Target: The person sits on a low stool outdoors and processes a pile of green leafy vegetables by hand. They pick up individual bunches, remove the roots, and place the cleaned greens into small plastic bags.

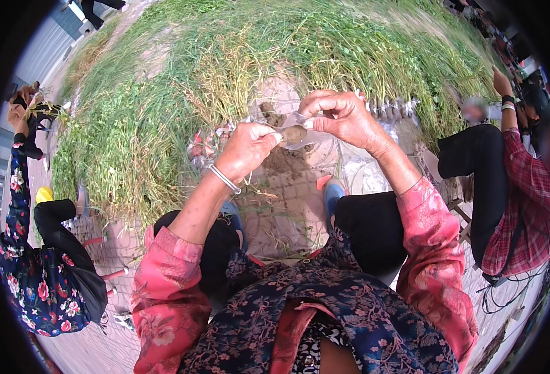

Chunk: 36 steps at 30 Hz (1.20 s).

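Note:
Between my two hands is a small clear plastic bag with a lump of brown soil in it. My left hand, with a silver bangle at the wrist, pinches the bag's left edge between thumb and forefinger. On the other side, my right hand grips the bag's upper right edge, fingers curled. Below the bag, a heap of loose damp soil lies on the paving between my feet. Part of the bag is hidden behind my fingers.
Cut green and yellowing plants cover the ground ahead. Several filled bags stand in a row at right, near a plastic sheet. Red and clear plastic packets lie at left. Seated people flank me on both sides.

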Motion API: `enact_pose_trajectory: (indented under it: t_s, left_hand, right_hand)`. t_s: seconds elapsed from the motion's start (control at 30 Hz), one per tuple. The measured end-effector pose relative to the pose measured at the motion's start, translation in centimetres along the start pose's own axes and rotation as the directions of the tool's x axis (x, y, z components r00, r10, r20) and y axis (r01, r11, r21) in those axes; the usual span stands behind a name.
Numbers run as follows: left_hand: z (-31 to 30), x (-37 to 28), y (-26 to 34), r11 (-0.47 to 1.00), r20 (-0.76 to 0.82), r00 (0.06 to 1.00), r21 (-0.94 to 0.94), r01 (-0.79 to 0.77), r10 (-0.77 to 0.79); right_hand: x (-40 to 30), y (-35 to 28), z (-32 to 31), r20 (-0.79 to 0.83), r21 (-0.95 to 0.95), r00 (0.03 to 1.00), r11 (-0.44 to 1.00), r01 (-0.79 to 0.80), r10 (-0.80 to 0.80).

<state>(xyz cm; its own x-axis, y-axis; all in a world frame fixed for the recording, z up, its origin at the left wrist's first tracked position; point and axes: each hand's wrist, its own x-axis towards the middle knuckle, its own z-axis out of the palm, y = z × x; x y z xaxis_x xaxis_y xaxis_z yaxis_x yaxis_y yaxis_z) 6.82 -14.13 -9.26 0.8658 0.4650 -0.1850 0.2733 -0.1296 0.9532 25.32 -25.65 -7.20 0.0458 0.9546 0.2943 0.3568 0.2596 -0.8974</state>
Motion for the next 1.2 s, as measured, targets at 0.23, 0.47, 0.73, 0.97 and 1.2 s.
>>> enact_pose_trajectory:
  t_s: [0.23,0.47,0.73,0.97,1.2]
  left_hand:
    - [-1.3,0.1,-0.1,0.884,0.08,0.992,-0.451,0.12,-0.094]
    - [-1.6,-0.3,1.2,0.812,0.156,0.985,-0.563,0.152,-0.076]
    - [-1.2,0.3,0.9,0.801,0.022,0.997,-0.594,0.068,-0.068]
    - [-2.0,-0.1,1.8,0.593,0.034,0.999,-0.805,0.02,0.013]
    - [-0.3,-0.1,1.8,0.624,0.024,0.998,-0.781,-0.017,0.057]
  right_hand:
    - [-0.3,-2.0,1.1,0.043,-0.29,0.986,0.942,0.169,-0.164]
    - [0.0,-2.3,1.2,0.027,-0.46,0.972,0.86,0.221,-0.235]
    - [0.2,-1.1,-0.7,-0.102,-0.574,0.956,0.802,0.168,-0.274]
    - [-0.7,-5.0,1.1,-0.402,-0.628,0.764,0.759,0.171,-0.505]
    - [-0.2,-4.9,3.7,-0.308,0.488,0.885,0.856,-0.168,0.349]
